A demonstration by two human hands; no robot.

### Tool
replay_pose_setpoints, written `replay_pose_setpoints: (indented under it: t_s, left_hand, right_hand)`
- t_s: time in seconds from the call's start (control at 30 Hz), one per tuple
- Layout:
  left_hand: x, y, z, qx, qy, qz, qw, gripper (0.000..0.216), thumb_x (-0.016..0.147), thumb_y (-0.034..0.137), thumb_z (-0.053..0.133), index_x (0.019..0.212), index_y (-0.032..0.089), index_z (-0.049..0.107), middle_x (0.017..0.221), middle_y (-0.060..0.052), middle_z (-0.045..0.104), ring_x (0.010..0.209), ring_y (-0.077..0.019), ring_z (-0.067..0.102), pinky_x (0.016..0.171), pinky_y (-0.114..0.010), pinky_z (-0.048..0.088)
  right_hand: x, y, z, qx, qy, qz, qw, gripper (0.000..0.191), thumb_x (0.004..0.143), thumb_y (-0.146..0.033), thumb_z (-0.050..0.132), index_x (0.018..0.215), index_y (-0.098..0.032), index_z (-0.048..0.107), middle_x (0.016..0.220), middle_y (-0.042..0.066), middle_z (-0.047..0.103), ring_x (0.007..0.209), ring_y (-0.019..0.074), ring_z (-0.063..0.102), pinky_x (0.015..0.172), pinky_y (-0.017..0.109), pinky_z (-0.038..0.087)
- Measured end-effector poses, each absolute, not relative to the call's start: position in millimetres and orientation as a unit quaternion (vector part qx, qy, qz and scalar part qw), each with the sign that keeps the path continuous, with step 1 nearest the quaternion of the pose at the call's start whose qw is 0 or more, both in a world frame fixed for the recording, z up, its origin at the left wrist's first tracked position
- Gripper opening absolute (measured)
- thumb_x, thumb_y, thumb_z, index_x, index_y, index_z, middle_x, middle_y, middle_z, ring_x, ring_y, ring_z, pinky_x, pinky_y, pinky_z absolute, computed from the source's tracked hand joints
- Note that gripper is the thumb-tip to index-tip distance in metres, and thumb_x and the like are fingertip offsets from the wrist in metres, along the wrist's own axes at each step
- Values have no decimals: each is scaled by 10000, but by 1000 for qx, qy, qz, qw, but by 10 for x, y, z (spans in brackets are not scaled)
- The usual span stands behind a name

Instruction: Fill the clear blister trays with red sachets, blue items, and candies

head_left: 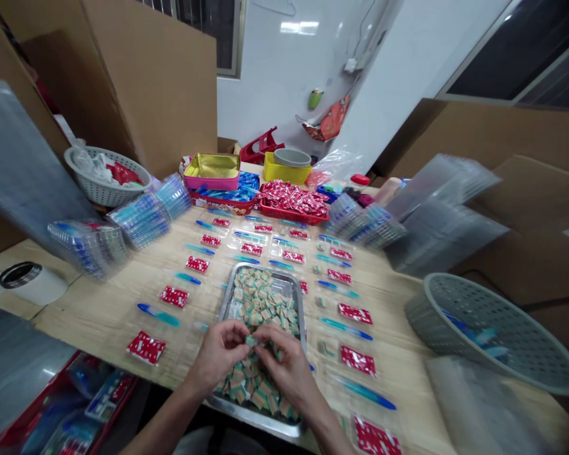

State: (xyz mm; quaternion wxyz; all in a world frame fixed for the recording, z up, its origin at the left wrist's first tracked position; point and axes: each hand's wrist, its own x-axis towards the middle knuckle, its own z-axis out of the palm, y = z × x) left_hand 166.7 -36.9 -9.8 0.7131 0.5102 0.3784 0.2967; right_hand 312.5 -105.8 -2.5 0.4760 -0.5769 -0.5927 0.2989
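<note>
Over a metal tray full of small striped green-and-tan squares, both hands come together. My left hand pinches one small striped square between thumb and fingertips. From the other side, the fingers of my right hand close on the same square. What the squares are made of, I cannot tell. Around the tray lie rows of clear plastic trays, many with a blue pen-like stick and a red patterned packet. Some on the right also hold a striped square.
Red packets fill a red tray at the back, beside a tin with a pink rim. Stacked clear trays stand left, a grey basket right. A white cup lies near the left edge.
</note>
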Motion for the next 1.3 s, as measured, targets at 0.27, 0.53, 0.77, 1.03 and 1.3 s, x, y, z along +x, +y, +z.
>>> replay_pose_setpoints:
  t_s: [0.27,0.53,0.77,1.03,1.3]
  left_hand:
    - [1715,-440,-41,438,384,335,740,142,568,136,684,688,147,610,618,21,635,549,-103,567,549,-209,458]
    - [1870,-421,-64,392,430,399,708,262,528,246,771,695,165,586,593,27,631,553,-126,593,541,-223,485]
    - [1843,-274,-96,397,451,364,711,399,488,369,825,759,158,622,696,-7,664,577,-166,641,522,-248,498]
    - [1718,-167,-208,400,455,356,712,476,502,563,799,674,150,636,575,-25,654,545,-163,611,521,-248,496]
    - [1730,-118,-170,391,494,386,674,474,502,585,788,651,163,630,564,-4,644,520,-143,572,510,-233,468]
  right_hand:
    - [3078,-1079,-70,-629,-518,330,478,121,782,-207,623,900,-202,647,816,17,661,776,174,609,716,258,464]
    - [3029,-930,-117,-635,-485,314,512,88,797,-257,588,791,-181,632,726,20,631,687,162,586,620,244,460]
    - [4025,-20,-22,-654,-572,263,420,130,798,-286,552,793,-162,590,680,-7,605,635,133,562,580,231,452]
    - [5034,1290,-153,-708,-628,245,211,148,830,-249,642,773,-119,600,718,-6,618,638,111,583,603,247,488]
    - [4918,1369,-326,-729,-664,160,48,193,893,-322,579,921,-137,625,939,34,643,863,169,615,795,367,509]
